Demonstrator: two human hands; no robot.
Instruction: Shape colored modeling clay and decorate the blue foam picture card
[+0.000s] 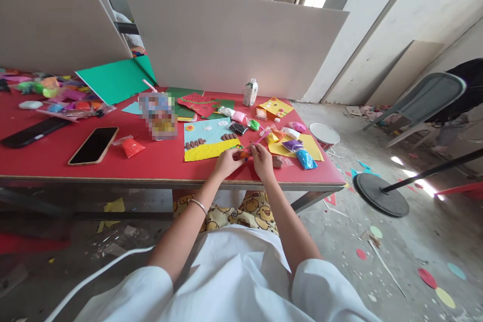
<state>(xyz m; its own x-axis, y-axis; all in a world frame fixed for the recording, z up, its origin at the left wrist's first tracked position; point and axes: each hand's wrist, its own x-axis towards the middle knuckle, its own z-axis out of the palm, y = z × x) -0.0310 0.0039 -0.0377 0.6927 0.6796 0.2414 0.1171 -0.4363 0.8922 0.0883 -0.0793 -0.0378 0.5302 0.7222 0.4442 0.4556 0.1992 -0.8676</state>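
My left hand (227,162) is closed, with its fingertips on a small orange piece of modelling clay (244,154) near the table's front edge. Right beside it, my right hand (263,162) pinches a thin pink tool (263,136) that slants up and away. The fingertips of both hands almost meet, so the tool's lower end is hidden. Just left of them lies a clay picture (206,133) with a blue sky, an orange sun, brown lumps and a yellow base. Bags of clay, among them a blue one (306,159) and a purple one (293,145), lie to the right on a yellow sheet (316,147).
The red table (166,163) also carries a phone (94,145), a bag of red clay (132,146), a white bottle (250,92) and a green board (115,80). A pale panel (234,40) stands along the back. A white bucket (325,133) is beyond the right edge.
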